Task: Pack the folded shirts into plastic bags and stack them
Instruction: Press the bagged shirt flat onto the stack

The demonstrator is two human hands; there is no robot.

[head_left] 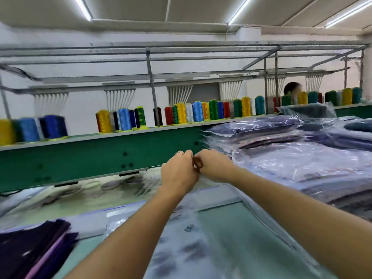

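Spanning the back of the view, a green machine beam (80, 158) carries a row of coloured thread spools (124, 119) along its top. Below it lies the pale green desk (221, 222). On the right side of the desk rises a tall stack of bagged shirts (281, 141), dark cloth in clear plastic, with more bagged piles behind it. Flat plastic bags (181, 248) with dark print lie spread over the middle of the desk, under the forearms. At the lower left corner sits a pile of folded shirts (34, 250), dark purple and not bagged, well apart from the stack.

Both arms reach forward, and the left hand (178, 172) and right hand (214, 165) meet just beside the near corner of the stack, in front of the beam. Their fingers are curled and the two hands touch. A small brownish loop (198, 164) shows between them, but blur hides which hand grips it. A ring (179, 152) sits on a left finger.
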